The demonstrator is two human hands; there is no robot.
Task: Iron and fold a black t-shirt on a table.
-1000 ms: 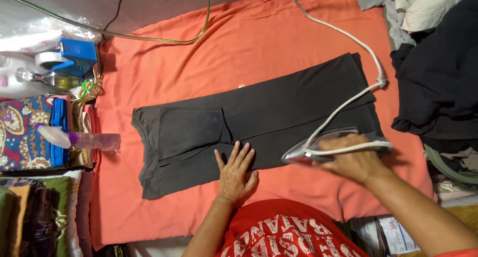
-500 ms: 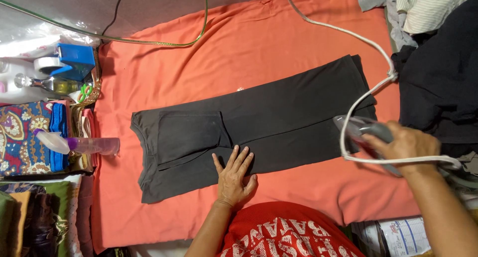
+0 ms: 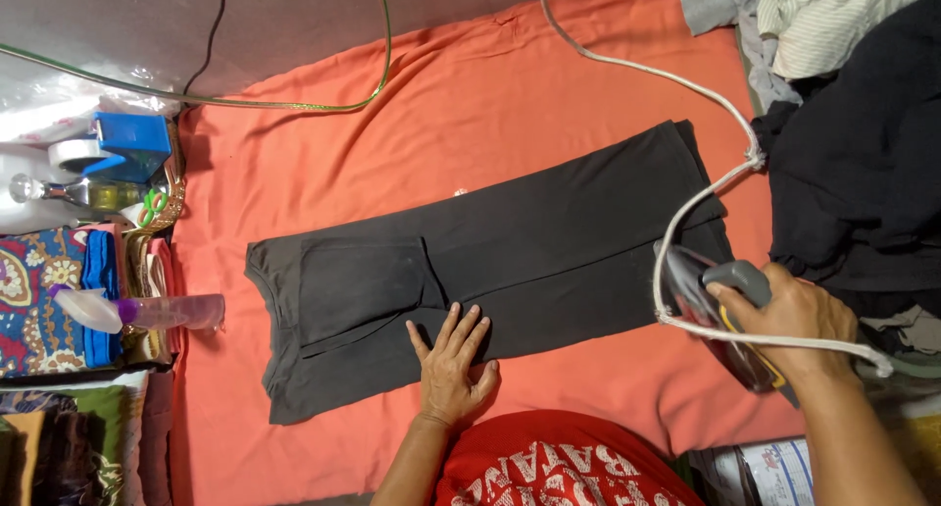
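Dark grey trousers (image 3: pixel 510 261) lie folded flat across an orange cloth (image 3: pixel 470 104). My left hand (image 3: pixel 452 367) rests palm down, fingers spread, on the near edge of the trousers close to the waist end. My right hand (image 3: pixel 796 315) grips the grey handle of a clothes iron (image 3: pixel 708 308), tilted up off the cloth just past the trouser hems at the right. The iron's white cord (image 3: pixel 686 84) loops around my wrist and runs up to the far edge.
A pile of dark and light clothes (image 3: pixel 853 163) sits at the right. At the left are a spray bottle (image 3: pixel 147 313), folded patterned fabrics (image 3: pixel 39 300), a blue tape dispenser (image 3: pixel 118 145) and scissors. A green cable (image 3: pixel 294 102) curves along the far side.
My right hand has carried the iron rightward off the trousers and tipped it up beyond the hems. My left hand has stayed pressed on the trousers.
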